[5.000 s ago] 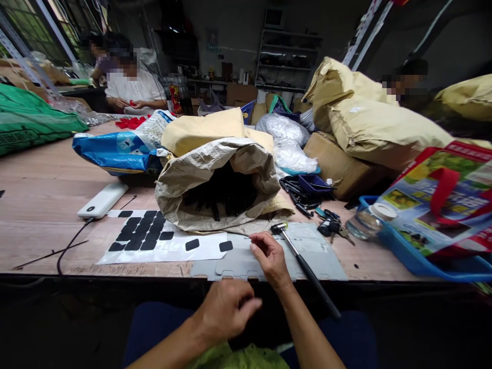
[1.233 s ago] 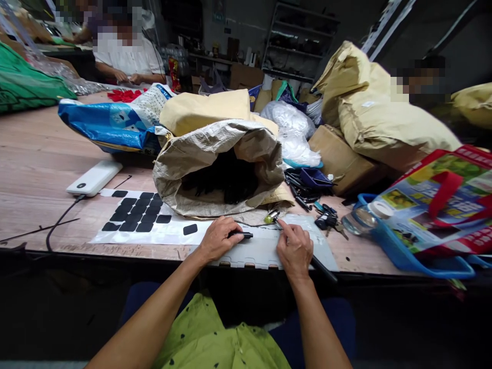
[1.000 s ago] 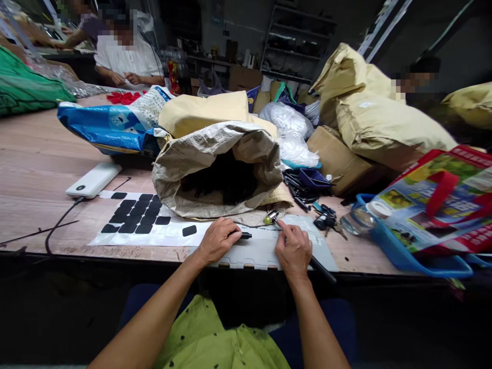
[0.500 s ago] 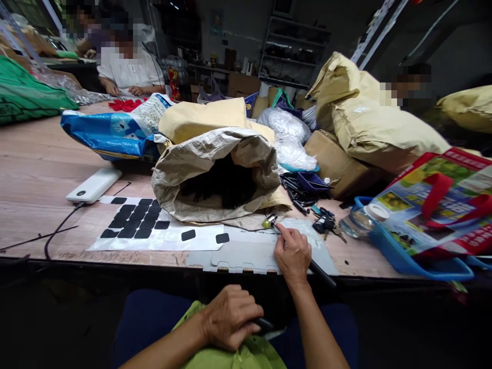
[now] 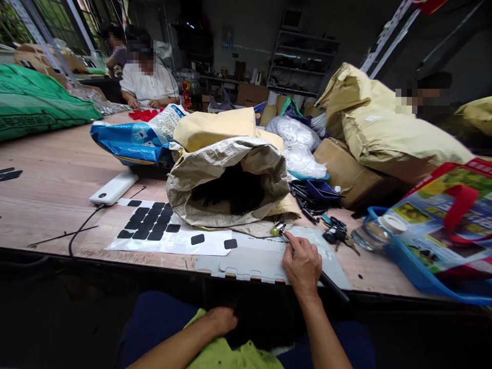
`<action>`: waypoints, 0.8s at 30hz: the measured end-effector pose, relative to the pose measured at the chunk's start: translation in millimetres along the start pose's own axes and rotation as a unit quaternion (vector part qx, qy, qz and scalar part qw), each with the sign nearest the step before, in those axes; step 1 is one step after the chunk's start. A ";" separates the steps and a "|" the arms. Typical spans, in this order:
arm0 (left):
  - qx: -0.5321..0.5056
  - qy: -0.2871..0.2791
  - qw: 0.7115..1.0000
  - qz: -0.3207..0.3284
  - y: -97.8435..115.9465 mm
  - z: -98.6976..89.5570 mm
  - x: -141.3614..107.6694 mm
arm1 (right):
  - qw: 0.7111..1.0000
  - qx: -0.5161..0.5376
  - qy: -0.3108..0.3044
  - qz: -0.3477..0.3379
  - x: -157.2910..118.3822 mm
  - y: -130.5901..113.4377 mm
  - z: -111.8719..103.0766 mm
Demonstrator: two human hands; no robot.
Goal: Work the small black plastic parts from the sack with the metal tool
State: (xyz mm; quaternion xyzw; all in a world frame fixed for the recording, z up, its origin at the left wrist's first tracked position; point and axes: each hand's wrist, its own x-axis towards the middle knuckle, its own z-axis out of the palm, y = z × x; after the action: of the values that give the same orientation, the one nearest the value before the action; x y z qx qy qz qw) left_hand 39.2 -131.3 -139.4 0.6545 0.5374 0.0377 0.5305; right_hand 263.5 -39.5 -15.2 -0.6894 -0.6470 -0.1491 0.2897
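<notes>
My right hand point(image 5: 303, 260) is closed around a small hammer point(image 5: 333, 285), which has a metal head with a yellowish face and a black handle. The hammer head lies at the lip of an open sack point(image 5: 179, 192), above a grey sheet point(image 5: 253, 261). Dark items fill the inside of the sack, too dim to make out singly. My left hand point(image 5: 224, 320) is low over my lap, below the table edge; its fingers are lost in shadow. Left of the sheet, a white backing sheet point(image 5: 211, 248) carries rows of black rounded pads point(image 5: 145, 226).
A white power bank point(image 5: 114, 188) with a cable lies to the left. Keys point(image 5: 338, 231), a clear bottle point(image 5: 374, 233) and a blue basket point(image 5: 417, 279) stand to the right. Stuffed sacks point(image 5: 395, 138) and a carton point(image 5: 348, 171) are behind. Co-workers sit across the table point(image 5: 61, 169).
My left hand has moved down and left, deeper under the table edge, and the black object by it has gone from sight. The view has shifted left; my right hand still grips the hammer.
</notes>
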 end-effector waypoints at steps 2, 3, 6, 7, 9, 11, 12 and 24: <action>0.100 0.014 0.985 0.137 20.0 -10.8 -19.0 | 1.000 -0.002 0.000 0.001 -0.1 -0.3 0.0; 0.148 0.041 0.960 0.233 32.4 -21.4 -28.3 | 1.000 -0.002 -0.002 0.001 -0.1 -0.6 -0.1; 0.196 0.244 0.857 0.410 71.5 -77.5 -44.2 | 1.000 -0.002 -0.011 0.005 0.0 -1.3 -0.2; 0.181 0.331 0.831 0.409 82.4 -102.9 -43.7 | 1.000 -0.002 -0.013 0.007 0.1 -1.4 -0.1; 0.161 0.484 0.800 0.317 97.6 -157.0 -34.9 | 1.000 -0.001 -0.013 0.011 0.2 -1.5 0.2; 0.191 0.556 0.793 0.163 104.2 -205.5 -20.1 | 1.000 0.001 -0.011 0.012 0.5 -1.6 0.3; 0.216 0.558 0.798 0.079 105.1 -224.5 -12.1 | 1.000 0.003 -0.012 0.012 0.7 -1.9 0.1; 0.264 0.509 0.818 -0.049 113.5 -243.5 -3.4 | 0.999 0.006 -0.026 0.018 -0.1 -4.0 -3.1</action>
State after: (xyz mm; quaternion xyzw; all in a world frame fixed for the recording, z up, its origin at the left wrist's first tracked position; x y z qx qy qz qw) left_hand -37.8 41.3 51.6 0.6296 0.7516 0.1964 -0.0109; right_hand 260.2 -41.4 -12.0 -0.7026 -0.6427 -0.1220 0.2798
